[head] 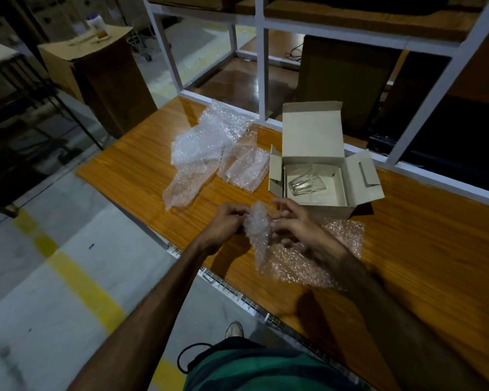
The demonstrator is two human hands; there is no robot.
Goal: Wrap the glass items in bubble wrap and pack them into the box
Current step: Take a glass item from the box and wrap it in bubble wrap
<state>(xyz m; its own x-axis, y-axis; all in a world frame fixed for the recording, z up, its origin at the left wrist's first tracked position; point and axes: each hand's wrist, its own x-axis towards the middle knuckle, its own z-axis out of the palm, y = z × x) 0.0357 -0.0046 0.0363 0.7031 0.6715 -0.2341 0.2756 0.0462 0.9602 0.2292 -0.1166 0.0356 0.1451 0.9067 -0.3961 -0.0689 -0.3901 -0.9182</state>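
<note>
Gripping wrapped bundle (257,220) near table edge (181,253).

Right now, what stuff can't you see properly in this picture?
- What is inside the bubble wrap bundle between the left hand and right hand: the wrap hides it.
- The right hand's fingers: blurred.
- The bottle on the far cardboard box: too small and dark to read.
- The near floor of the open box with the glass: its front wall hides it.
</note>
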